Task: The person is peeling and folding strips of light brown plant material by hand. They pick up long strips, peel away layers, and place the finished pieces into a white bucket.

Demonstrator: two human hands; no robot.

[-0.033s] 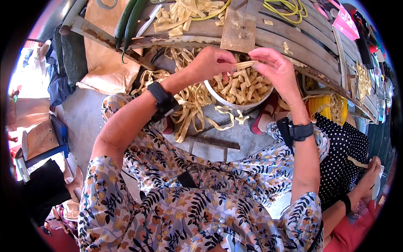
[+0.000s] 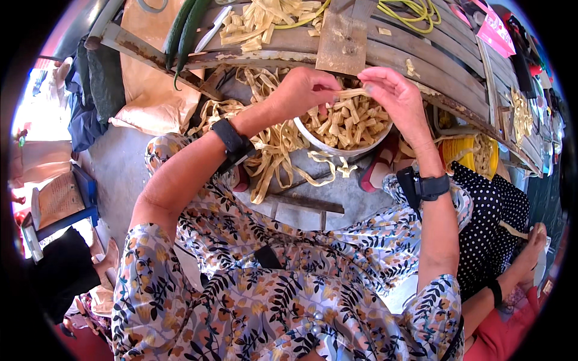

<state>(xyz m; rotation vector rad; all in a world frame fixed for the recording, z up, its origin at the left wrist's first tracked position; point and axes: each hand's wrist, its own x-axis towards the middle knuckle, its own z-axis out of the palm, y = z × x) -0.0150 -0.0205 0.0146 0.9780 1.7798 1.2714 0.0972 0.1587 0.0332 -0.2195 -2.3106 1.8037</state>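
Note:
A short, pale yellow flat strip (image 2: 351, 94) is stretched between my two hands, above a round white-rimmed tub. My left hand (image 2: 306, 90) pinches one end between thumb and fingers. At the other end, my right hand (image 2: 394, 99) holds it with thumb and forefinger. Below them, the tub (image 2: 337, 150) is heaped with short folded or knotted pieces (image 2: 346, 123) of the same yellow material. Long loose strips (image 2: 274, 150) hang and lie in a tangle to the left of the tub. The fingers partly cover the strip's ends.
A slatted wooden bench (image 2: 415, 57) spans the far side, with a board (image 2: 342, 42), more yellow strips (image 2: 271, 18), a yellow cord (image 2: 415, 15) and green cucumber-like vegetables (image 2: 183, 30). A yellow container (image 2: 472, 155) stands at right, beside another person's arm (image 2: 509, 277). A wooden bar (image 2: 307, 204) crosses below the tub.

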